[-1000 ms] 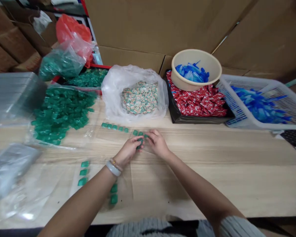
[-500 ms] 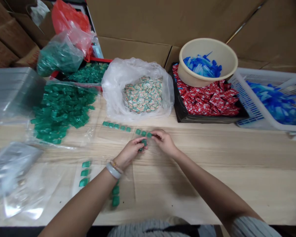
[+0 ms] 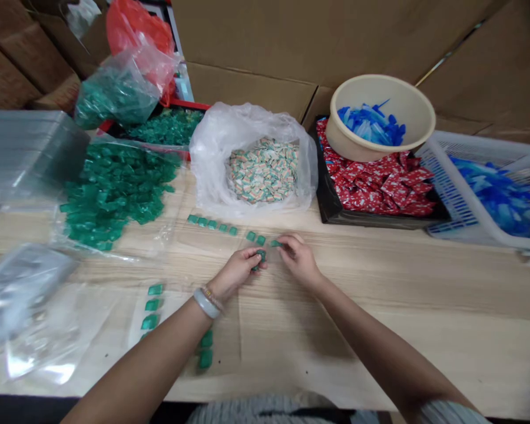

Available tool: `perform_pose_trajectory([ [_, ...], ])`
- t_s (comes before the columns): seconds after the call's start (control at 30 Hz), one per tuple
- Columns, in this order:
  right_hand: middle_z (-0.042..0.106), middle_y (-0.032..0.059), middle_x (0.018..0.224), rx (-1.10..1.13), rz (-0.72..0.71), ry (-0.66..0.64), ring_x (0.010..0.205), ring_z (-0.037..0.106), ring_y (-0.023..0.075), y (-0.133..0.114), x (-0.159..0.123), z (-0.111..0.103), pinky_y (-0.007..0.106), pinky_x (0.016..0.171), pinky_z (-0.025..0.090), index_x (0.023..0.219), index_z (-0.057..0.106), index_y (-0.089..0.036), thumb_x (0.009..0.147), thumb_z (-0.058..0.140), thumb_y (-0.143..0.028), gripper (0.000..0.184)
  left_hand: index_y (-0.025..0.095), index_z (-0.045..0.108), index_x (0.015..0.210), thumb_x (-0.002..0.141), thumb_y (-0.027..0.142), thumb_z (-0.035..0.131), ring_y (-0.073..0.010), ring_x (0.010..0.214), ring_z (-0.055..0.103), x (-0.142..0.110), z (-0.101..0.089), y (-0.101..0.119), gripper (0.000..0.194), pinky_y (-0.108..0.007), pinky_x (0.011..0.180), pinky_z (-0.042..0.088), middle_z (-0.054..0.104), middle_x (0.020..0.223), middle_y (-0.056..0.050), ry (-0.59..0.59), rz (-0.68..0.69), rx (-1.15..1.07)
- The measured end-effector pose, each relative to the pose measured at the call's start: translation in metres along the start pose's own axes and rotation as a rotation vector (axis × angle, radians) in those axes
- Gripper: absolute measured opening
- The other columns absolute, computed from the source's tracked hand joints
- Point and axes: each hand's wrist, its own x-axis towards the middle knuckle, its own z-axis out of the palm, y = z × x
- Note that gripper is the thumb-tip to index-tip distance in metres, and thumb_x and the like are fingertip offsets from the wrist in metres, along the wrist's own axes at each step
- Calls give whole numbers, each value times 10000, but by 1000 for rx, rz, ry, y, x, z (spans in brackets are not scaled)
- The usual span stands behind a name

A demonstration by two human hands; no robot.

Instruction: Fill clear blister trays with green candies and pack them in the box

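Note:
My left hand (image 3: 241, 271) is closed on a few small green translucent pieces (image 3: 261, 255), which partly show between thumb and fingers. To its right, my right hand (image 3: 299, 259) pinches the edge of a single green piece (image 3: 275, 243) at the right end of a row on the table. In that row, green squares (image 3: 212, 224) lie in a line with gaps between some of them. Closer to me, another column of green pieces (image 3: 152, 304) lies left of my left forearm, and more green pieces (image 3: 206, 358) show just right of it, partly hidden.
Behind the row stands a white plastic bag (image 3: 207, 159) of small printed packets. A pile of green pieces (image 3: 115, 194) lies at left, near clear plastic bags (image 3: 48, 347). At right are a black tray (image 3: 380, 220) of red packets, a cream basin (image 3: 380, 144) and a white basket (image 3: 503, 235).
My right hand has shifted the end green piece slightly right, widening its gap from the neighbouring piece. My left hand keeps its hold. The whole view has shifted slightly.

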Motion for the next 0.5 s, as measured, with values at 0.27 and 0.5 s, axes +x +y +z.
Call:
perform_pose_trajectory([
  [0.27, 548, 46, 758, 9, 48, -42, 724, 521, 154, 3, 8, 3, 283, 648, 443, 818, 599, -166, 763, 514, -186, 103, 127, 630, 898, 616, 88, 542, -91, 609, 533, 0, 3, 1, 298, -178, 501, 355, 594, 713, -28, -9, 23, 10],
  [0.5, 581, 103, 849, -298, -27, -108, 837, 506, 211, -3, 6, 9, 355, 755, 438, 860, 623, -143, 783, 485, -185, 164, 119, 642, 840, 646, 164, 545, -89, 563, 524, 0, 5, 1, 221, -182, 490, 353, 600, 653, -30, 31, 31, 38],
])
